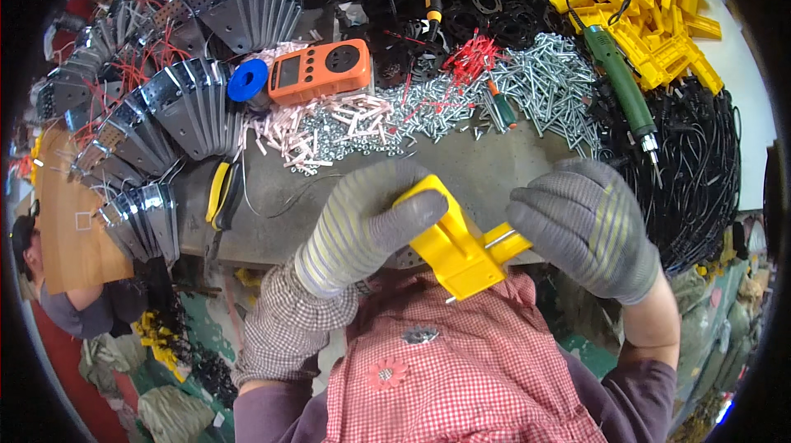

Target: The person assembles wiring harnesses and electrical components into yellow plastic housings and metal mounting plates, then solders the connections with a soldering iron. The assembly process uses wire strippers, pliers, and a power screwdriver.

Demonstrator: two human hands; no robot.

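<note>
My left hand (371,216), in a grey striped work glove, is closed round a yellow plastic bracket (453,249) above the bench's near edge. The bracket is tilted, and a thin metal tip (451,300) sticks out at its lower end. A long silver screw (499,238) lies along the bracket's right side. At its outer end are the pinched, gloved fingers of my right hand (585,225); the fingertips partly hide that end.
Loose silver screws (552,84) heap beyond my hands, beside an orange meter (320,70). A green electric screwdriver (618,80) lies right, by black cables (692,171) and yellow parts (659,14). Pliers (221,194) and metal plates (189,105) are left; another person (70,295) sits far left.
</note>
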